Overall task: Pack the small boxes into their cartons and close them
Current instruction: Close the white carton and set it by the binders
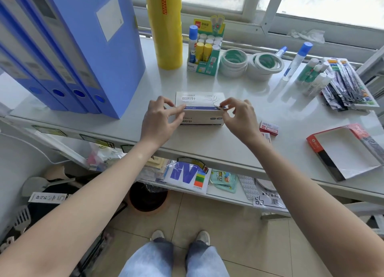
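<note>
Near the table's front edge, both hands, left and right, pinch the white carton, apparently closing it; tucking the flap seems next.

Bright daylight from the window glares off the table; edges bend.

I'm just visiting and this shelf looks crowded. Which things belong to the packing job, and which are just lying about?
Job: white carton under left hand and right hand; small red boxes; open red carton.

Lying about: blue folders, yellow roll, tape rolls, glue sticks.
</note>
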Available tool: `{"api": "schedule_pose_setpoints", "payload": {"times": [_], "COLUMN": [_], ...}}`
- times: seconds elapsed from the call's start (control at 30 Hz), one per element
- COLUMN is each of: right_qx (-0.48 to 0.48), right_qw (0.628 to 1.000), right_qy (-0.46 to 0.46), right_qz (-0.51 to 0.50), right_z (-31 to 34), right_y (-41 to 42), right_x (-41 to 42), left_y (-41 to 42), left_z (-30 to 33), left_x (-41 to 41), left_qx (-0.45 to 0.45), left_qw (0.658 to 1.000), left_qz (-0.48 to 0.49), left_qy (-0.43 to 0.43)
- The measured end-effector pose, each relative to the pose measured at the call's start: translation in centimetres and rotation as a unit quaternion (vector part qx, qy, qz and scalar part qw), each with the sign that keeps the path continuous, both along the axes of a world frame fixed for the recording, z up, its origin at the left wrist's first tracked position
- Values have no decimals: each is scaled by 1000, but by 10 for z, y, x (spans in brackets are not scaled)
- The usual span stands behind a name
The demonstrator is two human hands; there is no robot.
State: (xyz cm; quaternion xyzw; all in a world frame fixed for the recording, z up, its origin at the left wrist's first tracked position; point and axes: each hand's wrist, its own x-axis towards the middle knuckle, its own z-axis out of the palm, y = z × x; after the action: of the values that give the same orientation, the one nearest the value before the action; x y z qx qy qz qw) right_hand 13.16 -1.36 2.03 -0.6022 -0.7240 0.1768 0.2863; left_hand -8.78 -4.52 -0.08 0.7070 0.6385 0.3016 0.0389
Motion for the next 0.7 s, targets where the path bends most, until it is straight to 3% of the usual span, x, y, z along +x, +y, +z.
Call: {"api": "schedule_pose_setpoints", "payload": {"times": [0.27,0.47,0.53,0.6,0.7], "right_qx": [-5,-18,-32,-89,-211], "right_qw": [999,1000,999,994,969], "right_qy": [-42,-17,20,65,124], "right_qz": [2,6,4,-12,-34], "right_z": [-2,-4,-3,0,0], "right_y": [-4,-4,-4,-3,2], "right_x": [0,-1,-3,-6,-11], "left_y": [-3,1,2,3,5], "left_z": [-8,-10,-11,-10,-3], "left_x": [-6,-5,-5,-2,5], "left_qx": [35,65,30,-56,-210], "left_qw": [989,984,993,998,945], "left_qz": [-30,-65,-55,-23,17], "left_qy": [143,155,100,-24,-249]}}
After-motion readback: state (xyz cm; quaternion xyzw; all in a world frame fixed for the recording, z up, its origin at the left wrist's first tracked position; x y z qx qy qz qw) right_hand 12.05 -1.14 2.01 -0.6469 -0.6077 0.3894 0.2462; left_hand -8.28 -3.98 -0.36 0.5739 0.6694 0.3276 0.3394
